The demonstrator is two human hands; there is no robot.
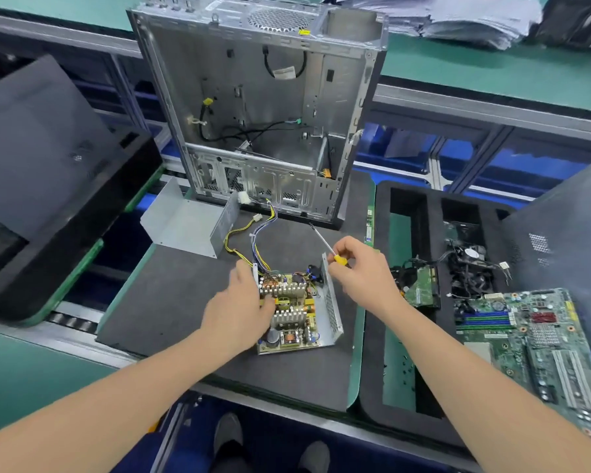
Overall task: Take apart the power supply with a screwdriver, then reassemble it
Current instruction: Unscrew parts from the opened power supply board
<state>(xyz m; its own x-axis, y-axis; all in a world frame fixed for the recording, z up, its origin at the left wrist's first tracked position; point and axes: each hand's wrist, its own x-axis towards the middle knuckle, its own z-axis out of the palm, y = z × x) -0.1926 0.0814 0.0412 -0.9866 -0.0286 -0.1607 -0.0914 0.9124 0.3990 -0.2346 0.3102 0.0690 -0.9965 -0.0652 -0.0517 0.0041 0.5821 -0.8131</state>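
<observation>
Opened power supply (297, 308) on the grey mat (171, 302), cover (185, 223) lying behind.
Left hand (243, 308) rests on its near side, finger curl blurred; right hand (359, 268) pinches the screwdriver (325, 244), tip raised. Hold it steady, then seat the tip squarely.

The opened power supply (297, 308), set on a grey mat (171, 302), is held at its left wall by the left hand (243, 312). A screwdriver (325, 242) is gripped by the right hand (359, 271), tip pointed toward the case (263, 107) behind.
</observation>
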